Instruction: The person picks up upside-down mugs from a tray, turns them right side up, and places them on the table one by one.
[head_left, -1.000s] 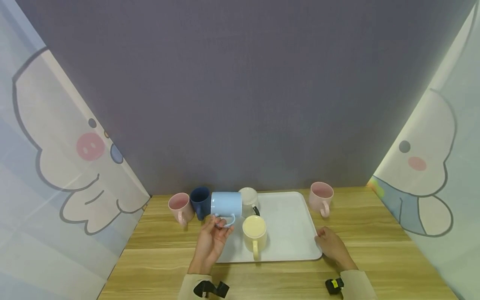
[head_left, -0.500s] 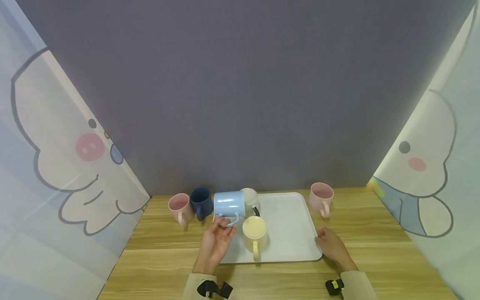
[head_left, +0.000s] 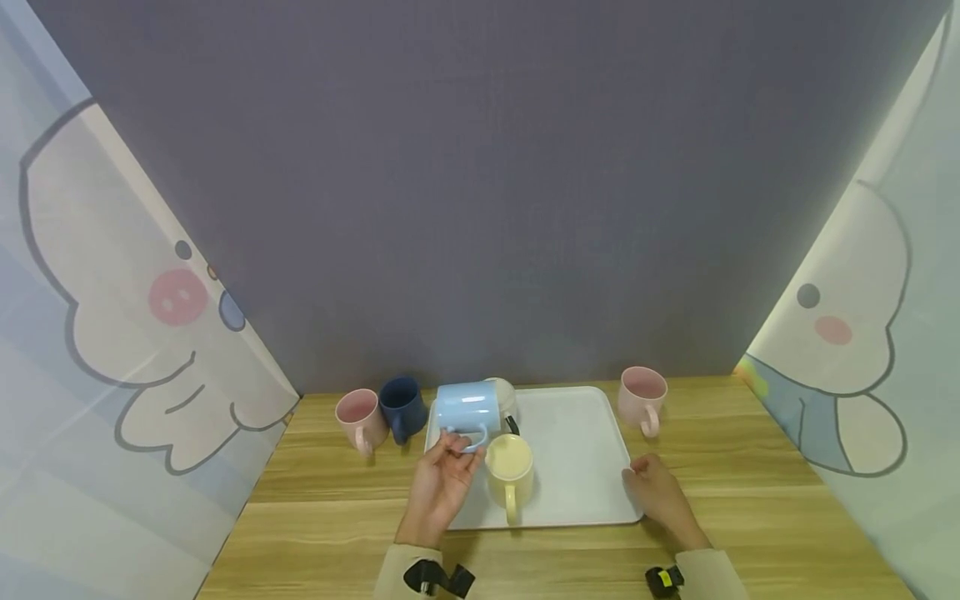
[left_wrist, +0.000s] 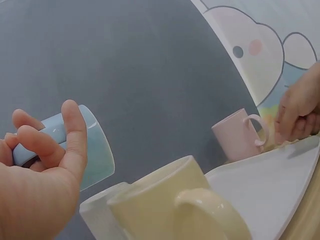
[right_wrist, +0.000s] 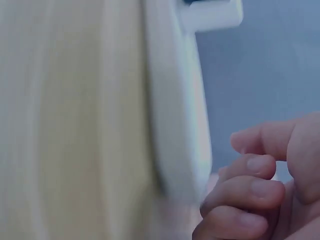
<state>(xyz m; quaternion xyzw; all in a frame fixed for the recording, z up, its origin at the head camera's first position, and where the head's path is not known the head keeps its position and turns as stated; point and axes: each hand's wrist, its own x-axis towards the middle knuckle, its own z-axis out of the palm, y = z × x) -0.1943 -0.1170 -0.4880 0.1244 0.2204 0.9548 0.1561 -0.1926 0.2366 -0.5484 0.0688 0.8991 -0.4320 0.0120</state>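
Observation:
My left hand (head_left: 441,483) grips the handle of a light blue mug (head_left: 468,407), which is tipped on its side over the tray's left part. In the left wrist view the same mug (left_wrist: 97,150) shows past my curled fingers. A white mug (head_left: 507,393) with a dark handle is partly hidden behind it. In front stands a pale yellow mug (head_left: 510,475), handle facing me. All are at the white tray (head_left: 581,450). My right hand (head_left: 658,493) is at the tray's right edge, fingers loosely curled with nothing between thumb and fingertips in the right wrist view.
A pink mug (head_left: 358,417) and a dark blue mug (head_left: 402,408) stand left of the tray on the wooden table (head_left: 315,508). Another pink mug (head_left: 642,396) stands beyond the tray's right side. A grey panel (head_left: 480,208) rises behind the table.
My left hand has carried the light blue mug to the right, so it now covers more of the white mug. My right hand has shifted slightly left at the tray's edge.

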